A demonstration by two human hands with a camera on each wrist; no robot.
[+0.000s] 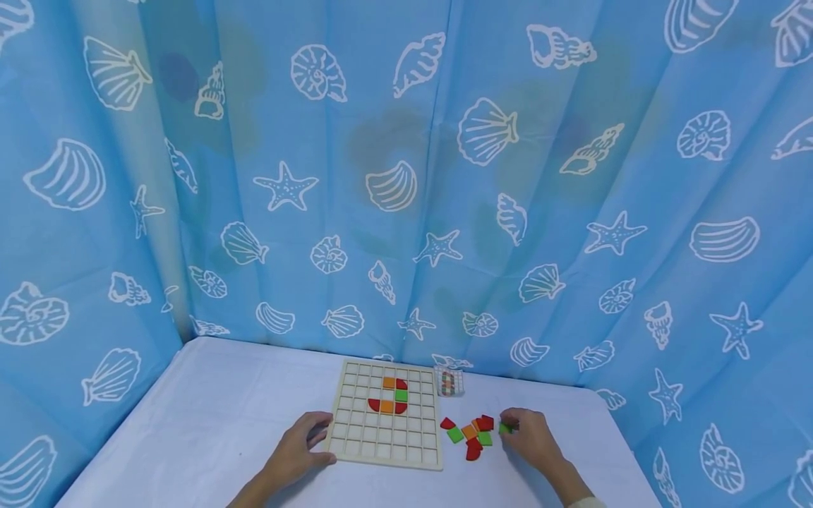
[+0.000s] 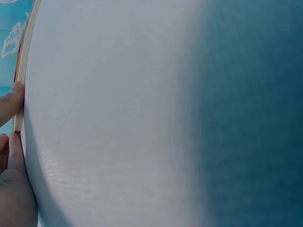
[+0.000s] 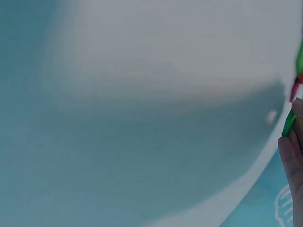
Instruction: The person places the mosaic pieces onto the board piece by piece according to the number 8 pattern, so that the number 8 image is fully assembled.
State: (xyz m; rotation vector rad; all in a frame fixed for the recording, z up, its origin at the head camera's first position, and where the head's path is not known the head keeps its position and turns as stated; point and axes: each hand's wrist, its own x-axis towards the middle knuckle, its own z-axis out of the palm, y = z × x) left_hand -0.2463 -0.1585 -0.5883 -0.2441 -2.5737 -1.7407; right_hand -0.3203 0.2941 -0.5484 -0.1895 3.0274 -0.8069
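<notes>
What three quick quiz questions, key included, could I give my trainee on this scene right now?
1. Which colour of piece does the right hand pinch: (a) orange, (b) red, (c) green?
2. True or false: the left hand touches the edge of the grid board.
3. How many red pieces lie on the grid board?

Key:
1: c, a green piece.
2: True; the left wrist view shows fingertips against the edge.
3: Three.

Head view: even light, soft shadows beside the left hand (image 1: 295,450) and right hand (image 1: 530,436). Wrist views: dimmer, partly blurred.
</notes>
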